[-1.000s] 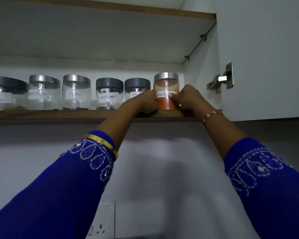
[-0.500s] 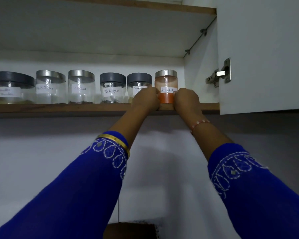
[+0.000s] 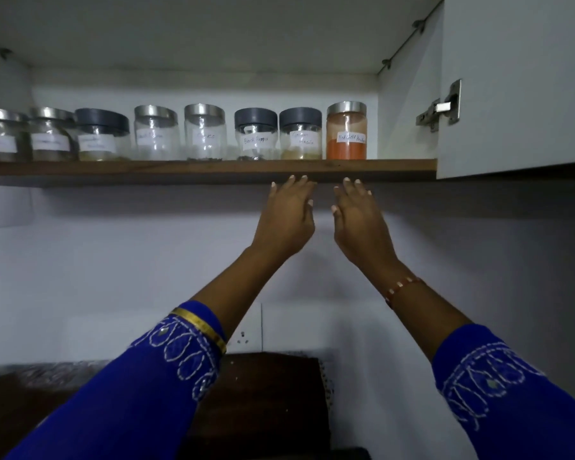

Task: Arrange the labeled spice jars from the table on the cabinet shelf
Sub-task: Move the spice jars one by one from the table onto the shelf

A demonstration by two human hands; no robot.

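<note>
A red chilli powder jar (image 3: 346, 134) with a silver lid stands at the right end of a row of several labeled jars on the wooden cabinet shelf (image 3: 180, 168). Beside it are the garam masala jar (image 3: 300, 137) and the black pepper jar (image 3: 256, 137), both with grey lids. My left hand (image 3: 287, 219) and my right hand (image 3: 359, 220) hang just below the shelf edge, fingers straight, holding nothing. Their fingertips reach the underside of the shelf front.
The open white cabinet door (image 3: 515, 84) with its hinge (image 3: 440, 109) stands at the right. A dark wooden table (image 3: 266, 393) lies below, with a wall socket (image 3: 246, 333) behind it. More jars run to the left end of the shelf.
Both hands have let go of the red chilli powder jar and dropped below the shelf edge. The jar stays on the shelf. The view has pulled back and down.
</note>
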